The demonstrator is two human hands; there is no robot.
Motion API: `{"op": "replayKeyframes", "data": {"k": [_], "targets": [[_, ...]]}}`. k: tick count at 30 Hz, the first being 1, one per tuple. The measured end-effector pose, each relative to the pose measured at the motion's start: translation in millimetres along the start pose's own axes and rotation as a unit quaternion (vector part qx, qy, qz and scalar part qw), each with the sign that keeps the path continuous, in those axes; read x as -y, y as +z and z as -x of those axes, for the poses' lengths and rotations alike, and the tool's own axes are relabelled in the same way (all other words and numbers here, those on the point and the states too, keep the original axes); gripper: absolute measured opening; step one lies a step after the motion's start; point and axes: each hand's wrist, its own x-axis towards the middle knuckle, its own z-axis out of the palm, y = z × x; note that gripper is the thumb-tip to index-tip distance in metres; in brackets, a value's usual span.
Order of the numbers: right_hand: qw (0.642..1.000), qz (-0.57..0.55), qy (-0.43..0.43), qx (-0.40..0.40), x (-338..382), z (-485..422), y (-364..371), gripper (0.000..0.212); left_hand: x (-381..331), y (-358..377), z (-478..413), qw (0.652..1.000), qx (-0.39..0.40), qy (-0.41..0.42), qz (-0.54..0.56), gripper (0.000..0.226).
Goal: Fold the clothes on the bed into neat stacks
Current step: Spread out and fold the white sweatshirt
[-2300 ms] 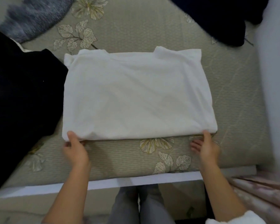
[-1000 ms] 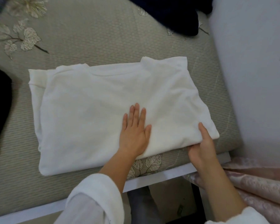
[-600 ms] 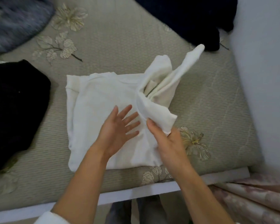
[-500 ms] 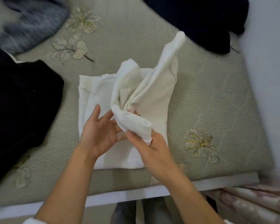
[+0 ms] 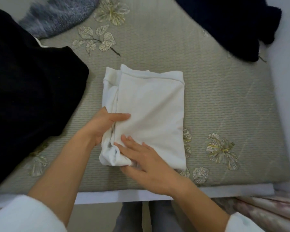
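The left hand (image 5: 105,126) pinches the left edge of the white shirt (image 5: 149,111), thumb laid across the top layer and fingers tucked out of sight under the fold. The right hand (image 5: 146,158) lies flat on the shirt's near left corner, fingers straight and slightly spread, pressing the cloth down. The two hands are close together but not touching. The shirt lies near the front edge of the bed (image 5: 216,101), roughly in the middle, already reduced to a compact rectangle with its right and far edges fairly square. Its left side is the untidy part: the layers there bunch and gape, and the near left corner bulges under the right hand. By my reading this piece is almost finished and needs only that edge tucked and smoothed flat. The task as a whole looks far from over. A large black garment (image 5: 32,89) sprawls on the bed to the left, a navy garment (image 5: 224,22) lies crumpled at the far right corner, and a grey fuzzy piece (image 5: 60,14) sits at the far left (none of them shows any fold). No stack of folded clothes is visible anywhere, so the white shirt would seem to be the first item of one.
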Motion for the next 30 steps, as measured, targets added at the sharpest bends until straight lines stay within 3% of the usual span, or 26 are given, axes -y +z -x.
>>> {"op": "replayKeyframes", "data": {"k": [2, 4, 6, 8, 12, 14, 21, 24, 26, 30], "targets": [[0.997, -0.075, 0.026, 0.003, 1.4, -2.1, -7.6, 0.05, 3.4, -7.9, -3.1, 1.0, -0.007, -0.003, 0.007, 0.036], [0.986, -0.132, 0.076, -0.062, 0.0, -11.1, -17.8, 0.043, 13.2, -21.7, -5.4, 0.999, -0.034, -0.001, 0.009, 0.036], [0.974, -0.101, 0.115, -0.164, -2.5, -28.8, -29.7, 0.034, 23.0, -33.6, -6.0, 0.997, -0.063, -0.004, 0.042, 0.036], [0.964, -0.064, 0.141, -0.217, 0.1, -52.2, -38.5, 0.03, 29.5, -40.5, -3.0, 0.995, -0.076, -0.002, 0.06, 0.032], [0.963, 0.046, 0.18, -0.195, 14.2, -95.2, -33.7, 0.037, 34.5, -40.9, 1.6, 0.995, -0.074, 0.01, 0.059, 0.026], [0.959, 0.11, 0.193, -0.175, 12.6, -108.5, -27.2, 0.028, 34.6, -39.0, 1.0, 0.995, -0.077, 0.006, 0.059, 0.027], [0.95, 0.037, 0.179, -0.254, 9.3, -116.9, -23.8, 0.026, 33.7, -41.8, -4.9, 0.995, -0.077, -0.013, 0.067, 0.027], [0.94, 0.173, 0.179, -0.231, 13.4, -122.7, -20.8, 0.036, 36.0, -43.6, -5.6, 0.994, -0.075, -0.016, 0.078, 0.026], [0.935, 0.216, 0.192, -0.205, 11.0, -127.5, -20.7, 0.03, 38.2, -44.3, -6.4, 0.993, -0.074, -0.023, 0.091, 0.027], [0.953, 0.093, 0.186, -0.22, 6.9, -125.4, -27.8, 0.028, 42.3, -47.2, -11.4, 0.992, -0.072, -0.03, 0.101, 0.028]]}}
